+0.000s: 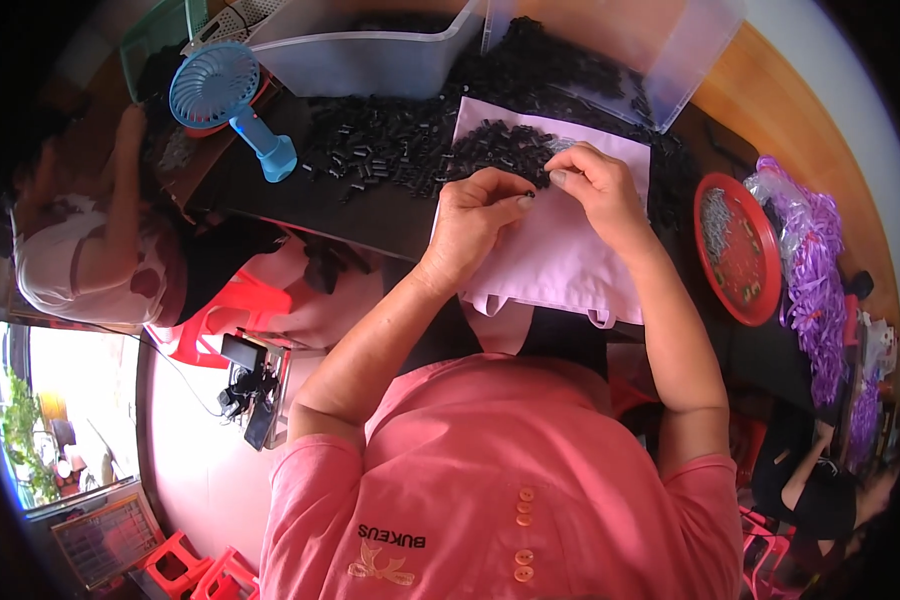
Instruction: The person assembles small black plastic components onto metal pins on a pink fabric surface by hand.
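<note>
Black pieces (pixel 370 150), small and tube-like, lie scattered along the dark table (pixel 280 205), with more piled on the pink cloth bag (pixel 545 262) between the hands; deep in the heap they merge and cannot be told apart. At far left a co-worker (pixel 100 255) sits in shadow, the head lost in the dark rim and the hands hard to make out. Next comes a blue fan (pixel 235 108), standing on the table near a translucent bin (pixel 370 68) whose top is cut off by the upper edge. The left hand (pixel 475 215) has thumb and forefinger pinched on a tiny dark piece (pixel 530 194), mostly covered by the fingertips. Just beside it, over the bag, the right hand (pixel 602 188) has thumb and forefinger nearly together; whether anything sits between them cannot be told. Further right, a red tray (pixel 703 262) holds small grey pieces (pixel 715 228), their shape unclear. Beyond it, purple ribbons (pixel 815 260) hang in a tangle, partly under clear plastic. Low at far right, another person (pixel 815 490) is dim, mostly swallowed by the rim.
</note>
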A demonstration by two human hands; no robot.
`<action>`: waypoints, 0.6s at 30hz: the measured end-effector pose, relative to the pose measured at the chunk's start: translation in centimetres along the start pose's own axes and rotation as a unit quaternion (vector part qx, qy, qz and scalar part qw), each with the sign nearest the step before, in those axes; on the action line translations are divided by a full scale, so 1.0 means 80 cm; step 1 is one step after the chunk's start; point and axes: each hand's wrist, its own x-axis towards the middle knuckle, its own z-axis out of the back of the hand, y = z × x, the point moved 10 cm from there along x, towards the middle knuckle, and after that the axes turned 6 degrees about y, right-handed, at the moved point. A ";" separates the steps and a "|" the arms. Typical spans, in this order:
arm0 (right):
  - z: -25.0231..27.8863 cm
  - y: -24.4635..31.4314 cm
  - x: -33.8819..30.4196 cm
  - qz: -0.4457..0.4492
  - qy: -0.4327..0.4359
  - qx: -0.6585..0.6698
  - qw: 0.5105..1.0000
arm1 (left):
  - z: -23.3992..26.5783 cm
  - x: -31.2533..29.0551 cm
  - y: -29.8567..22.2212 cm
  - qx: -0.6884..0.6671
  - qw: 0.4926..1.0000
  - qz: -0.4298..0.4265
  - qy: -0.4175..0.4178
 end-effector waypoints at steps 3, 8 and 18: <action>-0.010 0.020 -0.001 -0.006 0.048 0.069 0.996 | 0.002 0.000 0.001 0.010 1.000 0.002 -0.001; -0.014 0.036 -0.004 0.034 0.058 0.059 0.996 | 0.000 0.001 -0.002 0.015 1.000 0.000 0.003; -0.009 0.060 -0.008 0.104 0.032 -0.023 0.994 | -0.002 0.000 -0.002 0.012 1.000 0.011 -0.001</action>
